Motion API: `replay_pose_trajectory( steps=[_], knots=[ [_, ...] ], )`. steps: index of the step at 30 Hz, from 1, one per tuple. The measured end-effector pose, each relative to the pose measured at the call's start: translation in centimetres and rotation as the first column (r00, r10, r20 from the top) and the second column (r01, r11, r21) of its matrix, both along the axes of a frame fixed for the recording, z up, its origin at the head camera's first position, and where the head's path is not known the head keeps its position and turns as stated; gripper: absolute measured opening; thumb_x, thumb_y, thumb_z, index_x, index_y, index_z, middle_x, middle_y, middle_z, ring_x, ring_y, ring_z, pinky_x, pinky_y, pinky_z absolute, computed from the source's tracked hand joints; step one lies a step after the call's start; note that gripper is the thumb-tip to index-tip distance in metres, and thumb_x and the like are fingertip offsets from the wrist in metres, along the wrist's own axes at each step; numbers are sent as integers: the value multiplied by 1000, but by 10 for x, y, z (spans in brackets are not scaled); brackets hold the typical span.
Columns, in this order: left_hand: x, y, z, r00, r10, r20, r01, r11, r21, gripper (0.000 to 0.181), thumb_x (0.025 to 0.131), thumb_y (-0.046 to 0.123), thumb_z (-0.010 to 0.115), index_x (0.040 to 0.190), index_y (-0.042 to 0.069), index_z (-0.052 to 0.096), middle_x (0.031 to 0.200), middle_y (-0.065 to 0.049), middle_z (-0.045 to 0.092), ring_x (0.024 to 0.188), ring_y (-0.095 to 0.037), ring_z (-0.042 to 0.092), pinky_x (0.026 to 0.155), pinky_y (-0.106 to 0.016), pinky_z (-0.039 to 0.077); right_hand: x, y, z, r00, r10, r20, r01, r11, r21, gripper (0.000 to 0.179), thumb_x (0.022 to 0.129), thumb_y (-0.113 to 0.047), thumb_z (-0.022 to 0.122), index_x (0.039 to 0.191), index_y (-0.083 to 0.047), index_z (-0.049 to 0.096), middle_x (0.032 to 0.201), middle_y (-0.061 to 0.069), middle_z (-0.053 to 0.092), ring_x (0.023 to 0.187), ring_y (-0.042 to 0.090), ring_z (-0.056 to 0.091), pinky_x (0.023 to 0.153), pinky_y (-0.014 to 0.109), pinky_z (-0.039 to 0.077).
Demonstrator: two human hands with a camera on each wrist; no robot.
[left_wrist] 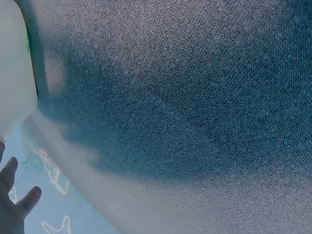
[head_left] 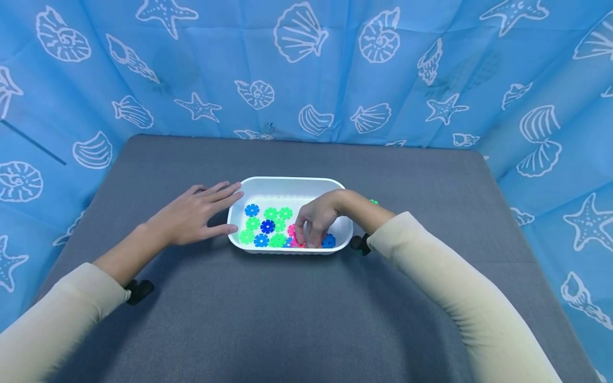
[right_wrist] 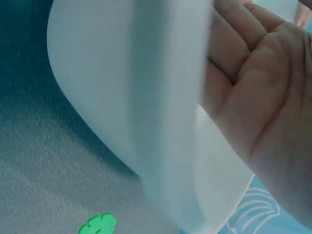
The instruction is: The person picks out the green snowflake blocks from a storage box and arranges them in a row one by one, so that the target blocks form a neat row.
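A white plastic tub (head_left: 292, 183) stands on the table, holding flower-shaped plastic discs in green, blue and pink. My left hand (head_left: 198, 213) is spread at the tub's left end, its straight fingertips at the rim. In the left wrist view, part of the left hand (left_wrist: 12, 195) shows at the lower left corner. My right hand (head_left: 318, 215) reaches down into the tub, fingers bent over the pink discs (head_left: 292, 231), beside a blue disc (head_left: 328, 241). The tub's wall hides its fingertips in the right wrist view, so a grip there cannot be made out.
A grey cloth covers the table (head_left: 306, 319). One green disc (right_wrist: 99, 224) lies on it outside the tub, mostly hidden behind the right forearm in the head view. A blue curtain (head_left: 325, 80) with white shells and starfish hangs behind and at both sides.
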State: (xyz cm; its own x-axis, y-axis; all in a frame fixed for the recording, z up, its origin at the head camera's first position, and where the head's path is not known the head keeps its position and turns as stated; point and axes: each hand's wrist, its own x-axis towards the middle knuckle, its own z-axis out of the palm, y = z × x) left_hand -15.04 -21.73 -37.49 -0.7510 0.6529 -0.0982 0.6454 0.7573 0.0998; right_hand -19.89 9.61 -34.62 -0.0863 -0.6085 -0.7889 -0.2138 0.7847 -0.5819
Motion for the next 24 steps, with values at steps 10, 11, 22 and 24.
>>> replay_pose_trajectory(
  steps=[10,11,22,24],
  knots=[
    [0,-1,-2,1000,2,-18,-2,1000,10,84,94,66,49,159,18,28,166,-3,19,149,-33,24,109,-64,30,6,-6,-2,998,4,-66,-6,1000,-29,26,91,2,63,117,-3,69,104,5,66,91,14,59,91,33,53],
    [0,-1,-2,1000,1,-15,-1,1000,7,84,95,67,49,159,17,27,166,-3,19,149,-33,24,109,-64,29,6,-7,-2,997,12,-72,-14,999,-31,27,92,2,63,117,-3,69,105,5,66,92,14,59,92,32,53],
    [0,0,0,1000,8,-1,-8,1000,-5,85,94,69,46,159,17,26,166,-4,18,149,-34,23,109,-65,28,6,-6,4,999,13,-45,-16,997,-71,17,98,-11,62,109,-4,73,98,2,68,89,13,61,92,36,53],
    [0,0,0,1000,7,-2,-7,1000,-9,85,94,69,46,159,17,26,166,-4,18,149,-34,23,109,-65,28,5,-6,6,999,10,-33,-12,997,-83,16,99,-14,62,106,-5,73,98,2,69,90,14,62,93,36,52]
  ],
)
